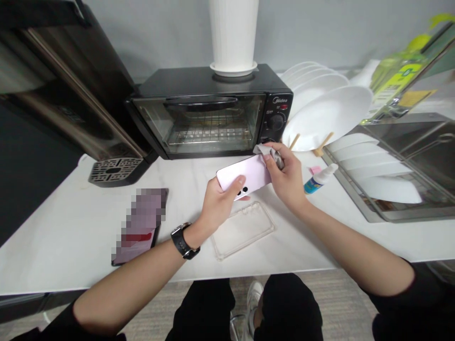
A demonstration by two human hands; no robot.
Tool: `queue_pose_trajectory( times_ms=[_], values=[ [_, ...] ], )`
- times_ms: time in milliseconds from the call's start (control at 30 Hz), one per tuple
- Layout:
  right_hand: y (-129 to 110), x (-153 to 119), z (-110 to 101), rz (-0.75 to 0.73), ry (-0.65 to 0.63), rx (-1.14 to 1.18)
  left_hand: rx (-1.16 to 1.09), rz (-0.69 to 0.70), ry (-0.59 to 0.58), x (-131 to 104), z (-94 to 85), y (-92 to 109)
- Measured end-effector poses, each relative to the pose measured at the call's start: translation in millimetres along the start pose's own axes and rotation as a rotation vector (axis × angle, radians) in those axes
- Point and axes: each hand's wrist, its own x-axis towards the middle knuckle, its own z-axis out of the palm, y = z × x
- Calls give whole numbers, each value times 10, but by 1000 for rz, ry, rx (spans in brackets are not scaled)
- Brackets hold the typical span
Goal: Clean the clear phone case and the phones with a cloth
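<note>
A pale pink smartphone (245,174) is held above the counter with its back and camera lenses facing up. My left hand (221,201) grips its lower left end, the thumb lying across the back beside the lenses. At the other end, my right hand (284,173) is closed on a crumpled grey cloth (266,152) that wraps over the phone's edge. Below the phone, a clear phone case (245,231) lies flat on the white counter (192,189). To the right of my right hand stands a small bottle (318,181) with a blue label and white nozzle.
Another phone (142,226), its screen blurred out, lies at left. Behind are a black toaster oven (213,87) with a white pot (234,35) on top, and a dark dispenser (74,90). White plates (330,113), a sink (377,218) and a green bottle (396,80) are at right.
</note>
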Motion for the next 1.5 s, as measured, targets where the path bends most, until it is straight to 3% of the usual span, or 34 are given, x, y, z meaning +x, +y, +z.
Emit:
queue_pose_trajectory(
  times_ms=[167,433,500,633,700,833,967,1067,1167,1367,1500],
  values=[
    [-4,4,-3,-103,-66,-64,-22,1,28,18,-10,-16],
    [-32,8,-47,-235,45,-162,188,129,20,-59,14,-44],
    [-57,-29,-41,-373,-20,-222,293,200,24,-67,-5,-88],
    [-137,-164,-6,-720,-268,-292,497,409,-9,-47,-51,-158],
    [-176,-218,6,-795,-354,-323,550,493,-31,-34,-61,-166],
    [-200,-208,-23,-817,-377,-361,596,559,-15,-46,-50,-126],
    [-138,-103,-95,-700,-183,-413,566,546,57,-104,-25,-52],
    [-72,-51,-118,-542,-41,-495,472,493,26,-131,-19,-44],
    [-25,-38,-102,-474,12,-530,412,424,5,-121,-34,-101],
    [-46,-75,-55,-435,-89,-464,378,296,21,-77,-53,-188],
    [-133,-155,-20,-547,-260,-392,447,314,15,-70,-36,-169]
  ],
)
